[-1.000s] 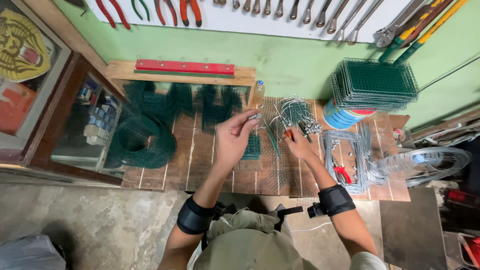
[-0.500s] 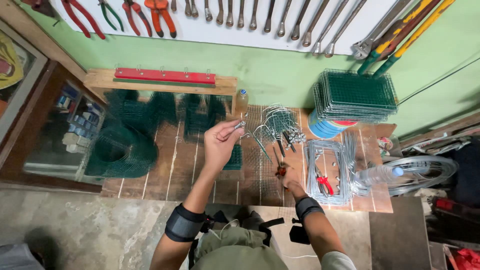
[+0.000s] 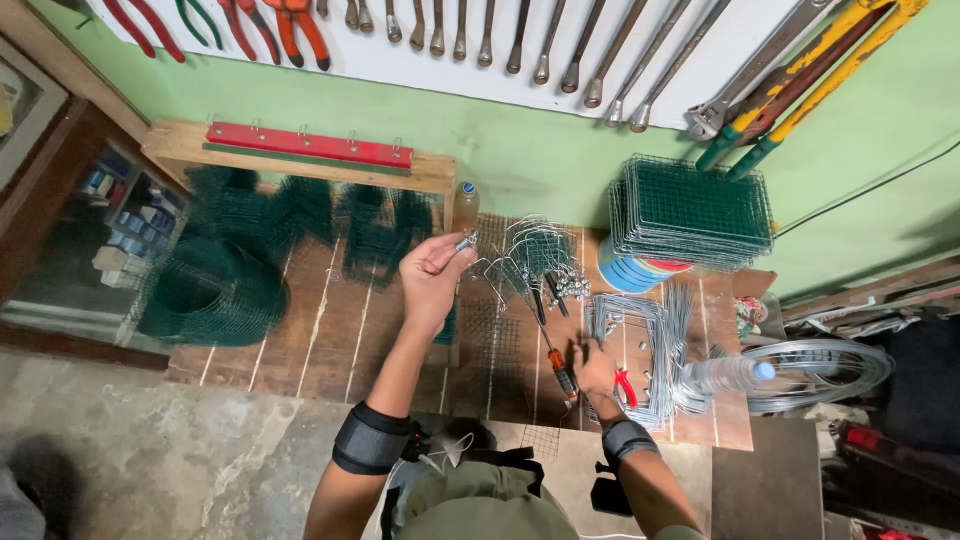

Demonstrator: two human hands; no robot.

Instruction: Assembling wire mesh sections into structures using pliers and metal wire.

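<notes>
My left hand [image 3: 432, 272] is raised over the wooden workbench [image 3: 300, 340] and pinches a small bent wire piece [image 3: 466, 241] between thumb and fingers. My right hand [image 3: 598, 372] is low on the bench, closed around the red-handled pliers [image 3: 626, 388] that lie on a pile of bent silver wire frames [image 3: 640, 340]. A screwdriver with an orange handle [image 3: 560, 368] lies just left of that hand. A heap of small wire hooks [image 3: 535, 262] sits between the two hands. A flat piece of wire mesh [image 3: 490, 345] lies under my left forearm.
Green mesh rolls [image 3: 205, 290] and folded green mesh [image 3: 375, 225] fill the bench's left. A stack of green mesh panels [image 3: 690, 210] rests on a blue tub at right. A wire coil [image 3: 815, 370] and plastic bottle [image 3: 725, 373] sit far right. Tools hang on the wall.
My right hand dropped from the wire hooks to the red pliers on the wire frames. My left hand stayed raised with the wire piece. The view shifted slightly.
</notes>
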